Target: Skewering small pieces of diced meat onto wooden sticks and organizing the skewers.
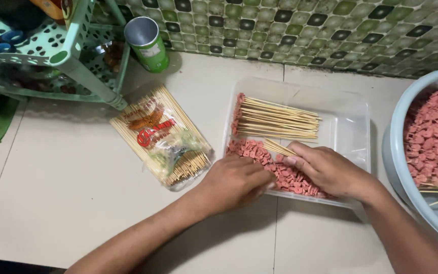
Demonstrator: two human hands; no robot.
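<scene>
Head view looks straight down on a pale counter where both hands work at the near edge of a clear plastic tray [353, 114]. The right hand [330, 170] is curled around a small bunch of skewers [279, 147], thumb pressed on top; the bunch runs from the fist up and to the left, its free ends fanning out over the pink slices [290, 177]. How many sticks are in that bunch I cannot tell, perhaps a handful. The left hand [236, 180] lies knuckles up just beside it, fingers bent down at the slices along the tray's near rim; whether it pinches one is hidden.

Farther back in the tray lies one stack of loaded skewers [280, 119], long axis running left to right, each with pink pieces threaded at its left end and bare tips pointing right. They are too many and too close to count.

Left of the tray, one opened pack of bare sticks [160, 134] lies slanted, from upper left to lower right. One green can [148, 44] stands behind it beside one green rack [79, 66]. At the right, one pale blue basin [399, 152] holds a heap of slices and a few sticks
</scene>
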